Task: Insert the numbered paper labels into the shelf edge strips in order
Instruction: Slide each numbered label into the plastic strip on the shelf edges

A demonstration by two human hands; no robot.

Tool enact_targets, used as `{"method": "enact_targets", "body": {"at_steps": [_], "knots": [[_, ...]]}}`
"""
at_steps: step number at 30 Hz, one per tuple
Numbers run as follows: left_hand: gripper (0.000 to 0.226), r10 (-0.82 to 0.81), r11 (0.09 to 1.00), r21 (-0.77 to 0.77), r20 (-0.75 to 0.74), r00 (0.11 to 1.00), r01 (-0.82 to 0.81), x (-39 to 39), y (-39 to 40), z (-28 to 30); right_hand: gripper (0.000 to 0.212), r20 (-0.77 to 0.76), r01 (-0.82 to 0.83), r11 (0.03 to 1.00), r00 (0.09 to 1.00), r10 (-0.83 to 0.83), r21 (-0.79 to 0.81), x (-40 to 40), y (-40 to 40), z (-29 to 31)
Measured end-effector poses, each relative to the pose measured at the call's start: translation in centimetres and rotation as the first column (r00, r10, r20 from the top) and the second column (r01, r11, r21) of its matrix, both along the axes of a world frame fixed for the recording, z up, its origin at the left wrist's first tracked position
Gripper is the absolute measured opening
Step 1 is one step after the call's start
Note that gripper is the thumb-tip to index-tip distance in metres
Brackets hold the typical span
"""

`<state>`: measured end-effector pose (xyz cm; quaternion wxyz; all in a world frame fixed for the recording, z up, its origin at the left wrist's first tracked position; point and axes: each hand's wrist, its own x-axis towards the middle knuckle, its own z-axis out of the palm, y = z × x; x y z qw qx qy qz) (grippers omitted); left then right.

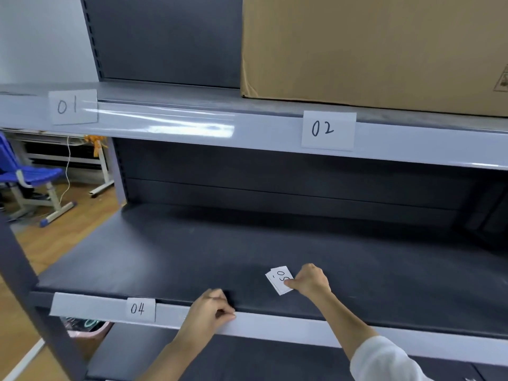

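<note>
Paper labels "01" (73, 106) and "02" (328, 130) sit in the upper shelf's edge strip (192, 125). Label "04" (140, 309) sits in the lower shelf's edge strip (275, 324). A small stack of loose labels (279, 279), the top one reading "05", lies on the dark lower shelf (192, 251). My right hand (309, 280) pinches the stack's right edge. My left hand (211, 309) rests on the lower strip to the right of "04", its fingers curled and pinched on the strip's top lip.
A large cardboard box (371, 50) stands on the upper shelf at the right. Left of the shelving are a blue chair (30, 177), a white desk frame (101, 166) and wooden floor. A pink bin (88, 329) shows below the lower shelf.
</note>
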<state>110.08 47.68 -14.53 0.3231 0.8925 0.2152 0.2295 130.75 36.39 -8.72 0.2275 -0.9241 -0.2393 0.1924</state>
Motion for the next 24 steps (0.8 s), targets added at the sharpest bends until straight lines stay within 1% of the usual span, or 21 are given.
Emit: {"method": "enact_targets", "body": {"at_steps": [2,6,9,10,11,13,15,17,19,20,24], "knots": [[0.009,0.003,1.000,-0.026,0.022,1.000,-0.003,0.0,0.0,-0.2,0.022,-0.020,-0.009,1.000,1.000,0.009,-0.002,0.1,0.0,0.2],[0.005,-0.004,1.000,-0.011,0.031,1.000,0.004,0.0,0.0,-0.3,0.025,-0.073,0.008,0.999,0.997,-0.004,0.053,0.4,-0.1,0.4],[0.004,-0.001,1.000,-0.017,0.034,0.999,0.001,-0.1,0.0,-0.4,0.009,-0.074,0.011,0.996,0.997,-0.004,0.085,0.5,-0.3,0.7],[0.004,0.000,1.000,-0.017,0.037,0.999,0.001,-0.1,0.0,-0.4,0.007,-0.070,0.020,0.995,0.997,-0.013,0.101,0.5,-0.4,0.8],[0.004,0.000,1.000,-0.015,0.038,0.999,0.001,-0.1,-0.1,-0.4,0.008,-0.070,0.034,0.992,0.997,-0.025,0.125,0.6,-0.5,1.0],[0.004,-0.002,1.000,-0.003,0.042,0.999,0.002,-0.2,-0.1,-0.4,0.017,-0.078,0.057,0.981,0.996,-0.043,0.188,0.7,-0.9,1.5],[0.004,-0.001,1.000,0.011,0.045,0.999,0.001,-0.3,-0.2,-0.3,0.015,-0.076,0.047,0.969,0.997,-0.029,0.244,0.5,-1.5,2.2],[0.004,0.005,1.000,0.022,0.047,0.999,-0.006,-0.3,-0.3,-0.1,0.008,-0.072,0.020,0.957,0.997,0.001,0.289,0.3,-2.1,2.8],[0.002,0.012,0.999,0.035,0.060,0.998,-0.014,-0.3,-0.5,-0.1,0.027,-0.046,-0.005,0.948,0.999,0.021,0.319,0.3,-2.9,3.3],[0.002,0.012,0.999,0.048,0.068,0.998,-0.015,-0.4,-0.6,-0.1,0.031,-0.041,-0.015,0.943,0.999,0.031,0.333,0.3,-3.3,3.3],[0.005,0.009,0.995,0.096,0.083,0.997,-0.017,-0.6,-0.9,-0.3,0.030,-0.056,-0.128,0.921,0.986,0.159,0.368,-0.1,-5.2,3.1]]}}
